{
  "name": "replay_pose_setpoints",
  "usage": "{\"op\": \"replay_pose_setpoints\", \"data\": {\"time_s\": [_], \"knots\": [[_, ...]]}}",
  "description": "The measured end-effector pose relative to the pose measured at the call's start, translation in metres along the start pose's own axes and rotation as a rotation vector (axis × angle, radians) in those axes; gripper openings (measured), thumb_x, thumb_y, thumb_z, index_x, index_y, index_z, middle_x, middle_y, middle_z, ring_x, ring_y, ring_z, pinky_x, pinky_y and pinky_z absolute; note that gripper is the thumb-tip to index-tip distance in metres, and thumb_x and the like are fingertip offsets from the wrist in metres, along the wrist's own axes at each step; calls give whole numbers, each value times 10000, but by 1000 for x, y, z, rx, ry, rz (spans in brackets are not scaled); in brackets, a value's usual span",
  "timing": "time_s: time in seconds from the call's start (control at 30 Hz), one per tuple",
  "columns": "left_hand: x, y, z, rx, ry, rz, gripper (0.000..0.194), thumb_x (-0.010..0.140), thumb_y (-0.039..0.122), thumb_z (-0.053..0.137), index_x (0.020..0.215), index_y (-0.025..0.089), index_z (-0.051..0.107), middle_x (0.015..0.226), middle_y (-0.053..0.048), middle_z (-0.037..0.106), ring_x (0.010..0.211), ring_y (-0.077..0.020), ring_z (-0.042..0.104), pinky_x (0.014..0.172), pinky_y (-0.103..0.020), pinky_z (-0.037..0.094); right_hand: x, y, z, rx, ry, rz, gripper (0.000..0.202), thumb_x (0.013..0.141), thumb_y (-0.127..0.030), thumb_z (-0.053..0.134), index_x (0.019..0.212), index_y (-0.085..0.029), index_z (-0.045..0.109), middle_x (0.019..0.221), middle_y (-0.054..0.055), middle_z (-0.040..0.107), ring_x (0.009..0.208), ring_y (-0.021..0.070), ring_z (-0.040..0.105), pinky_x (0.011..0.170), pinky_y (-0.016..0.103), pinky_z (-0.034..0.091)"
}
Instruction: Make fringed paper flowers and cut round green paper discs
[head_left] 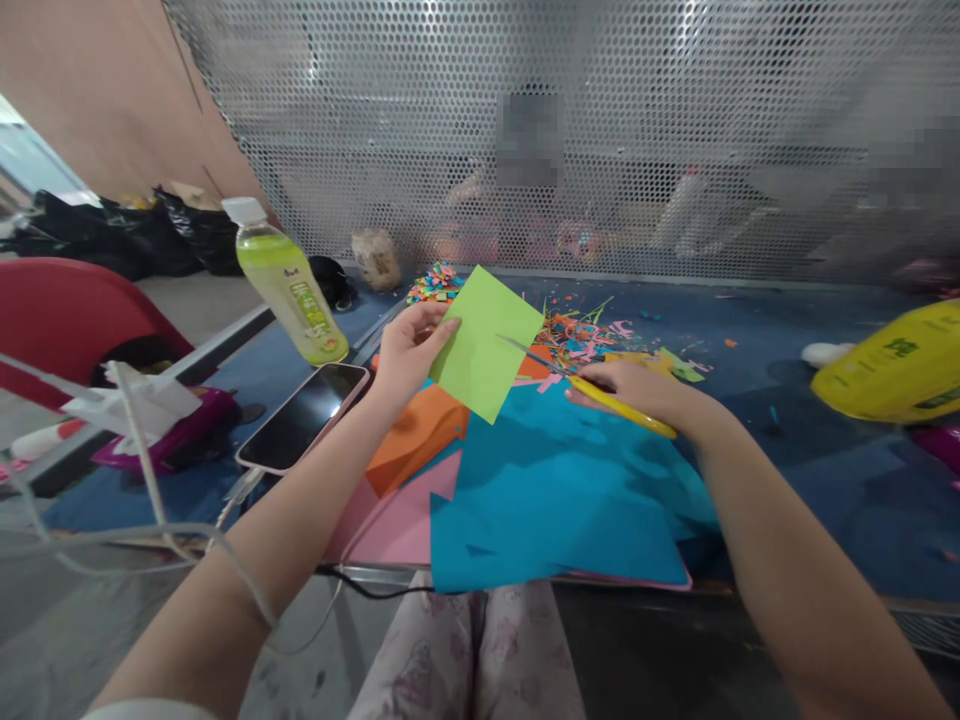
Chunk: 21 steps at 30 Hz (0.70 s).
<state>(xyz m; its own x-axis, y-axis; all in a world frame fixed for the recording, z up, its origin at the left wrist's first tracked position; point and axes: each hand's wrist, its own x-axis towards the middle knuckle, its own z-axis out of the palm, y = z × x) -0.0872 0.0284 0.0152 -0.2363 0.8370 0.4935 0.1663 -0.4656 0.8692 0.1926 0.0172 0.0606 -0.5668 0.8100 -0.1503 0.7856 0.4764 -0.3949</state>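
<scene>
My left hand [416, 350] pinches the left corner of a square sheet of lime-green paper [491, 345], held up above the table. In my right hand [634, 390] is a pair of scissors [611, 403] with yellow handles. Their blades reach left to the middle of the green sheet; whether they touch it I cannot tell. Beneath both hands lie blue paper [555, 500], orange paper [420, 435] and pink paper [405, 525]. Behind the green sheet are a heap of colourful paper scraps [577, 340] and a pile of small coloured pieces [439, 280].
On the left stand a green drink bottle [289, 285], a phone [304, 415] with a cable, and a purple tissue pack [169, 430]. A yellow packet [892, 365] lies at the right. A perforated metal panel [420, 120] rises behind the blue tabletop [780, 470].
</scene>
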Motion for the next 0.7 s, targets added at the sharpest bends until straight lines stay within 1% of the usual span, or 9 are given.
{"op": "replay_pose_setpoints", "data": {"time_s": [0.17,0.33,0.47,0.53,0.63,0.7], "knots": [[0,2,-1,2,5,-10,240,675,345,724,834,180,655,783,-11,660,614,-81,581,564,-190,472,4,4,2,-69,24,-9,490,800,-682,389,737,-227,562,638,17,503,583,165,453,553,304,313],[-1,2,0,-5,18,-20,267,655,369,740,830,184,663,758,-6,647,588,-75,566,542,-182,467,9,12,6,-38,45,-17,495,802,-673,397,710,-224,585,609,9,508,577,161,464,554,302,309],[0,1,-2,12,4,-6,296,660,404,734,838,177,668,748,-1,638,581,-68,557,529,-172,452,5,9,3,-45,50,-21,474,799,-656,421,700,-220,579,601,3,492,572,157,459,551,297,313],[3,0,-6,32,13,10,302,651,405,745,834,175,672,754,-3,640,584,-66,554,522,-164,444,2,8,0,-31,-1,-2,466,809,-641,418,731,-213,585,644,13,533,593,164,485,558,298,334],[10,1,-17,40,18,8,312,627,408,766,812,173,675,766,-16,659,604,-81,572,533,-174,463,-3,11,-6,-15,-74,22,427,806,-605,450,837,-210,611,809,42,625,713,203,561,617,314,398],[15,3,-26,45,-35,-25,328,599,407,787,798,169,679,744,-21,666,602,-94,585,534,-186,477,-4,18,-10,-17,-63,24,416,792,-584,485,922,-214,625,925,57,651,820,235,590,695,336,434]]}}
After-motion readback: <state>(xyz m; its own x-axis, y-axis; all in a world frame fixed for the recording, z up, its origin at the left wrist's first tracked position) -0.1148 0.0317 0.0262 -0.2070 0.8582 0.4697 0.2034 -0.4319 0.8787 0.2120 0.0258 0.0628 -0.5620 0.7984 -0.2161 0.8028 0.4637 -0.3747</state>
